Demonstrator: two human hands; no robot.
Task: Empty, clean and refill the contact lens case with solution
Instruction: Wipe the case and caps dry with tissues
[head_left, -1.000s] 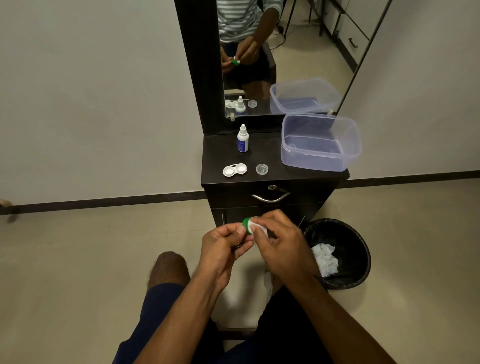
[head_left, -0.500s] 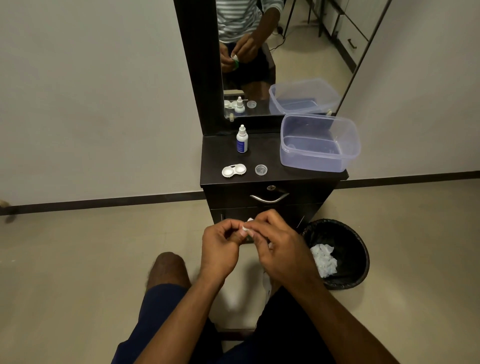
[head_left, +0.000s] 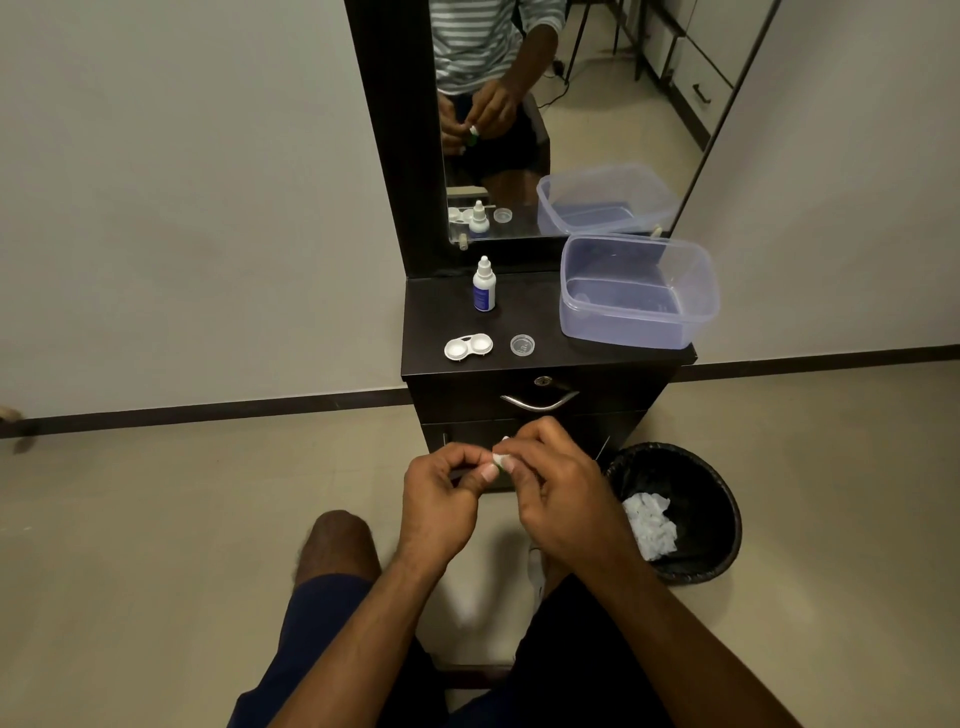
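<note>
Two hands meet over a green lens-case cap in front of a dark dressing unit.
The left hand (head_left: 441, 499) pinches the green cap (head_left: 500, 466) at its fingertips; the right hand (head_left: 558, 499) presses a white tissue (head_left: 500, 457) against it. Beyond the fingers, the open white contact lens case (head_left: 467, 347) lies between the solution bottle (head_left: 483, 285) and the hands, beside a clear cap (head_left: 522, 344).
</note>
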